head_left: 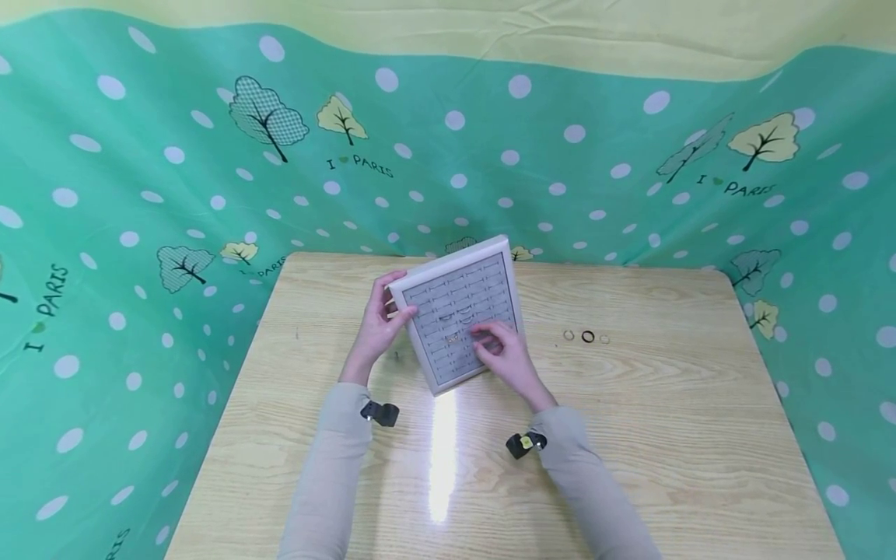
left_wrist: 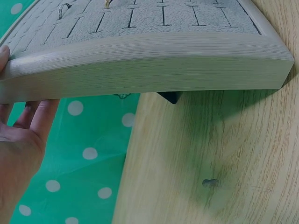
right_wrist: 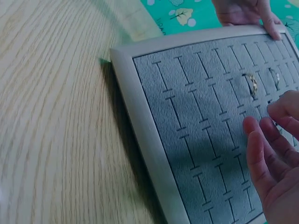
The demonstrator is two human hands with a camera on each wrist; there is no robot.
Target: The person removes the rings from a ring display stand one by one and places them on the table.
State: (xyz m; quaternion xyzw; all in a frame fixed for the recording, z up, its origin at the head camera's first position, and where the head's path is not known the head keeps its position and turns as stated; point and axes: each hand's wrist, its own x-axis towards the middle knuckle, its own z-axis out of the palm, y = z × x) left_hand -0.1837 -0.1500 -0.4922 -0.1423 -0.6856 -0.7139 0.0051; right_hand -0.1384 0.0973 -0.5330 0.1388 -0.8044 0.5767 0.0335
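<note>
A grey ring tray [head_left: 458, 311] with a pale frame stands propped on the wooden table [head_left: 630, 435], near its far edge, tilted up towards the person. At least two rings [right_wrist: 252, 84] already sit in its slots, near the middle rows; most slots are bare. Three more rings [head_left: 586, 337] lie loose in a short row on the table, well to the right of the tray — so the filling looks barely begun, with those three not yet placed.

The left hand [head_left: 381, 315] grips the tray's upper left corner, thumb on the front of the frame and fingers curled behind it, steadying the tilt. The right hand [head_left: 500, 350] rests over the lower right part of the felt, fingertips [right_wrist: 254, 128] bent down to the slots just beside the seated rings — whether it pinches a ring there I cannot tell, as the fingers hide the spot. Both forearms reach in from the near edge, sleeves pale.
</note>
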